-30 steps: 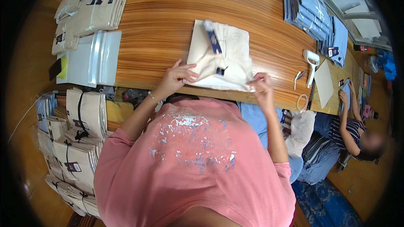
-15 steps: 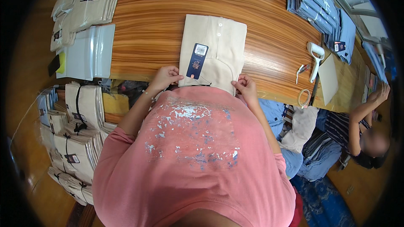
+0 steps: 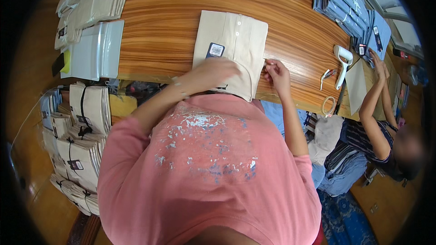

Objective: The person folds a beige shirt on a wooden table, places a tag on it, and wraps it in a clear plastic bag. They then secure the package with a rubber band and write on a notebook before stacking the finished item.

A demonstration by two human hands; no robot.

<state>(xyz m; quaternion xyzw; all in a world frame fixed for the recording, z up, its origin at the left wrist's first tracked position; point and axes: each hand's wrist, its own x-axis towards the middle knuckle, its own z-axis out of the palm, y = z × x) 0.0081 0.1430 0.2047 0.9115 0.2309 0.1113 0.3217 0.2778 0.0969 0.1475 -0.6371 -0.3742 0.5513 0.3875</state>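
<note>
A cream folded shirt [image 3: 252, 36] with a buttoned placket lies on the wooden table in front of me. Its dark blue hang tag [image 3: 215, 50] shows only at the top; my left hand and forearm hide the rest. My left hand [image 3: 218, 71] reaches across the lower half of the shirt, fingers stretched toward the right and slightly blurred. At the shirt's right edge, my right hand [image 3: 277, 73] has its thumb and fingers pinched together on the border of the cloth.
Clear plastic bags [image 3: 93, 50] and packed cream shirts [image 3: 102, 2] lie at the left. A white lint roller [image 3: 343, 59], small snips [image 3: 328, 76] and a tape roll [image 3: 329, 105] sit at the right. Blue shirts [image 3: 345, 4] are stacked beyond, near a co-worker's hands [image 3: 380, 70].
My left hand has left the shirt's lower left corner and swept right over the tag. My right hand has moved up along the right edge. The co-worker's hands have shifted onto a blue shirt.
</note>
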